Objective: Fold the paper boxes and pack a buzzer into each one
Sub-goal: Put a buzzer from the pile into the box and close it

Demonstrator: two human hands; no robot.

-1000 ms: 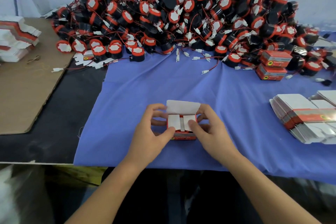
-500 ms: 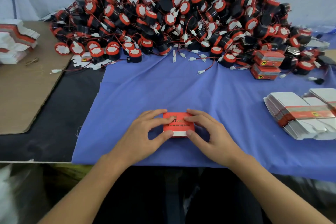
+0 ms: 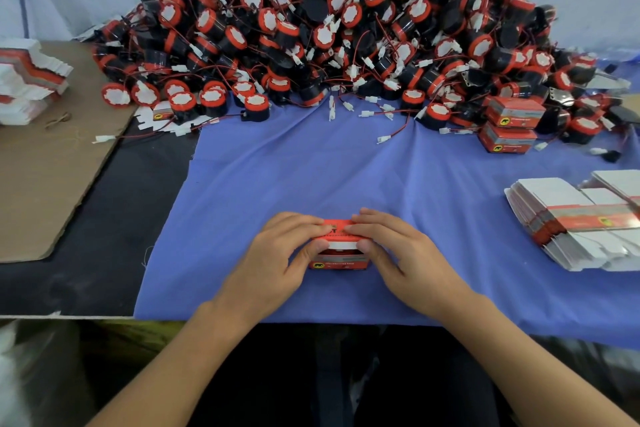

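Before the far buzzer heap (image 3: 346,28), the red box (image 3: 341,265) sits on the near blue cloth (image 3: 346,166); its lid flap (image 3: 343,245), upright a second ago, is now folded down. The left hand (image 3: 277,263) and right hand (image 3: 405,253) grip it, fingers curled over the top, thumbs pressing the flap in; closure judged nearly complete.

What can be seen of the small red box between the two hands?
The red box looks like printed paperboard, with dark lettering and a yellow emblem on its near face. It lies on the blue cloth near the front edge. A white flap strip shows along its near top edge. The left hand and right hand hold it, fingers over the top, thumbs at the strip.
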